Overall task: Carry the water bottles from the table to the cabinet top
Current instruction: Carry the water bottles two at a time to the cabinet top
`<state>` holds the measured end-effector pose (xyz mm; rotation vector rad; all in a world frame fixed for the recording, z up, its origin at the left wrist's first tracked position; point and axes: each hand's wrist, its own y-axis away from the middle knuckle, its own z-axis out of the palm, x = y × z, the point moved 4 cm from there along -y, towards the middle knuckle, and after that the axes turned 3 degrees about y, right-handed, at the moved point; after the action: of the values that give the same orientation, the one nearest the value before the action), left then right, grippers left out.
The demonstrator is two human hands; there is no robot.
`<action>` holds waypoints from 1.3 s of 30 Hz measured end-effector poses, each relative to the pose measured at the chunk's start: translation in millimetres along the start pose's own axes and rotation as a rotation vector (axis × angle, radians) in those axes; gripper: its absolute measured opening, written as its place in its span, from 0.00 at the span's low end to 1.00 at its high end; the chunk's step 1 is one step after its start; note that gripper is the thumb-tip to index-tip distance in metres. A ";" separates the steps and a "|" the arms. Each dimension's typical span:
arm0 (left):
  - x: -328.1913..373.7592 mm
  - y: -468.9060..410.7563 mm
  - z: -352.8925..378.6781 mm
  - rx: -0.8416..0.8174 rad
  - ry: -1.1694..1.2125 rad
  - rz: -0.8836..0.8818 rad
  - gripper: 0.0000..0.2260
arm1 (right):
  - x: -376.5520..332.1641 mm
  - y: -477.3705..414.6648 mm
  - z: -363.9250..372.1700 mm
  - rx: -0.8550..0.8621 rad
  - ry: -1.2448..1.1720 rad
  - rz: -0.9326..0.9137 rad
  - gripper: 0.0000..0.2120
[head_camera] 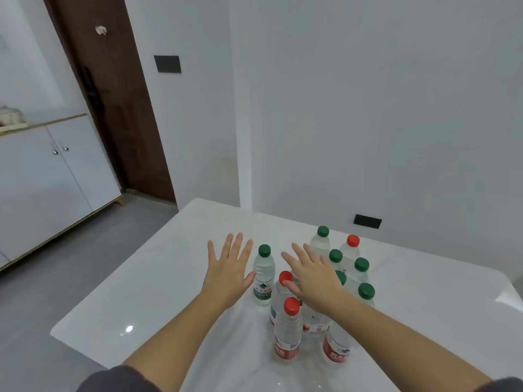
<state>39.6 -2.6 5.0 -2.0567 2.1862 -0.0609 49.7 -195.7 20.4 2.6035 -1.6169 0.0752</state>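
Observation:
Several clear water bottles with green or red caps stand upright in a cluster on the white table. A green-capped bottle stands at the cluster's left, between my two hands. My left hand hovers flat with fingers spread just left of it, holding nothing. My right hand is spread open above the cluster, its thumb beside a red cap, and covers some bottles. A red-capped bottle stands nearest me. The white cabinet with its light top is at the far left.
Grey floor lies between the table and the cabinet. A brown door stands behind the cabinet's right end. A pale object sits on the cabinet top's left part. White walls with a dark switch plate and a dark outlet back the table.

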 end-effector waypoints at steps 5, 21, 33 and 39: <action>3.7 -16.6 13.7 -0.097 -0.034 0.040 0.32 | -3.9 -15.7 12.5 0.013 0.065 -0.058 0.24; 32.7 -75.1 23.0 -0.203 0.125 0.152 0.14 | -7.9 -41.4 24.6 -0.214 -0.010 -0.144 0.18; -41.1 -3.7 -1.6 -0.048 0.461 -0.203 0.11 | -50.1 -70.6 0.1 -0.072 -0.329 -0.007 0.13; -84.2 46.6 10.5 -0.078 0.369 -0.291 0.12 | -87.5 -72.9 12.2 -0.067 -0.437 0.073 0.09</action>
<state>-0.5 84.9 -5.0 -2.5687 2.0774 -0.4245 76.3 -86.6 -1.7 2.6369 -1.7964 -0.5718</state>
